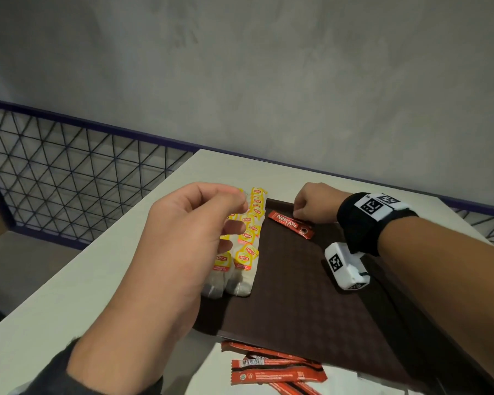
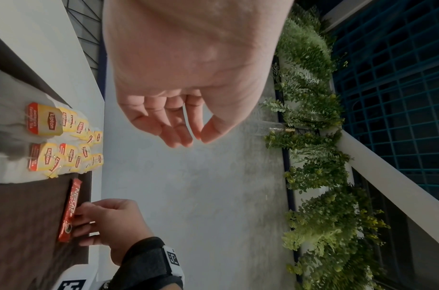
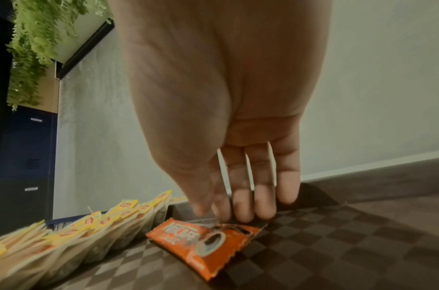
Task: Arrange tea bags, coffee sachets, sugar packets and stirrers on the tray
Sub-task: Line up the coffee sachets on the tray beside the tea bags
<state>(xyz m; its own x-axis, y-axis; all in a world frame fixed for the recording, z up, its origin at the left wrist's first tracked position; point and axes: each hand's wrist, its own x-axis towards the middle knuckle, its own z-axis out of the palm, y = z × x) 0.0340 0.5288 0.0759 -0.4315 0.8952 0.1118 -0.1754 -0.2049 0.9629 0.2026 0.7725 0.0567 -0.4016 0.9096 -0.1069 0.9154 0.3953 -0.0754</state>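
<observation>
Two rows of tea bags (image 1: 246,246) run along the tray's (image 1: 297,295) left edge, yellow tags overlapping. Right hand (image 1: 315,203) is down at the far end of the tray, fingertips (image 3: 243,210) pinching one red coffee sachet (image 1: 291,224) that lies flat on the tray, just beside the tea bags. Left hand (image 1: 183,238) hovers above the tea bags, fingers loosely curled, thumb near the fingertips, nothing in it. More coffee sachets (image 1: 277,369) sit piled on the surface (image 1: 54,309) at the tray's near edge.
</observation>
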